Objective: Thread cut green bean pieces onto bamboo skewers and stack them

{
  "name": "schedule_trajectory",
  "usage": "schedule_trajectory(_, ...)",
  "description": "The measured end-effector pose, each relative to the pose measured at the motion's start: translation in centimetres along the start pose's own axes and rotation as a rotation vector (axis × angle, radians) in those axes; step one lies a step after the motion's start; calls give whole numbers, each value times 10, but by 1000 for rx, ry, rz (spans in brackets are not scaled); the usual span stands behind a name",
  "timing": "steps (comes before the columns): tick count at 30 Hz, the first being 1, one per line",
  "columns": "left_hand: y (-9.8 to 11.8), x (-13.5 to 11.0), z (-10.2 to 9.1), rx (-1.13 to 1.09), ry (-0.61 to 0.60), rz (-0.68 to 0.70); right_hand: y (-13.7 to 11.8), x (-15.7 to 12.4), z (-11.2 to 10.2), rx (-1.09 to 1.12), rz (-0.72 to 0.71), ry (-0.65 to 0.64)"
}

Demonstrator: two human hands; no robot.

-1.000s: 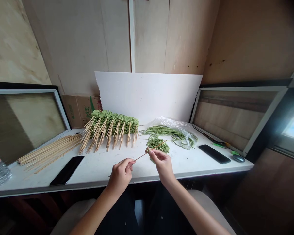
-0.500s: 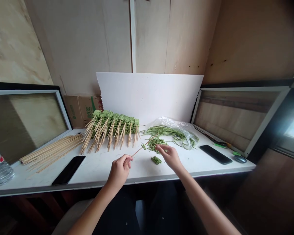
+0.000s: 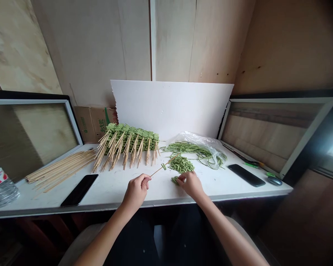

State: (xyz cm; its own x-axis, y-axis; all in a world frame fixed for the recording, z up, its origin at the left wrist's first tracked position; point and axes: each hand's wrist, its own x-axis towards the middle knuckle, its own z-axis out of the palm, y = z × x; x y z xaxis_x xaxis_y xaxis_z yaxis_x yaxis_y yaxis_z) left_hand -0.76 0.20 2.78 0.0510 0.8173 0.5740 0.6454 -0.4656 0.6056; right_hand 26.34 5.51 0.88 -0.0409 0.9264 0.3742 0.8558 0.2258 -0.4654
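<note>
My left hand [image 3: 137, 189] is closed around the near end of a bamboo skewer [image 3: 156, 171], which slants up and away to the right. A short cut piece of green bean [image 3: 163, 166] is threaded on the skewer. My right hand [image 3: 192, 185] is lowered to a small bundle of cut bean pieces [image 3: 174, 180], its thumb and fingers pinched on them and partly hiding them. Just beyond it lies a loose heap of cut green beans [image 3: 181, 163]. Long whole green beans [image 3: 187, 147] lie behind, partly in a clear plastic bag [image 3: 195, 137].
A tall stack of bean-loaded skewers [image 3: 133, 138] stands at the back left. Bare bamboo skewers [image 3: 61, 166] and a black phone [image 3: 80, 190] lie on the left. A water bottle [image 3: 0, 186] is at far left. Another phone [image 3: 246, 175] and a mouse [image 3: 274, 180] lie right.
My right hand has come down and toward me, from above the loose heap to the small bundle. My left hand still holds the skewer. The view has shifted slightly.
</note>
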Motion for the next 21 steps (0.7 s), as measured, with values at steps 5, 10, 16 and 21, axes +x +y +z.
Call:
schedule_trajectory(5,0,1,-1,3,-7,7,0,-1,4,-65,-28,19)
schedule_trajectory(10,-3,1,-1,3,-23,-10,3,1,5,30,7,66)
schedule_trajectory(16,-4,2,-1,-6,-32,-15,5,11,-11,532,82,83)
schedule_trajectory(21,-3,2,-3,-12,-44,-12,2,18,-33,1185,276,-32)
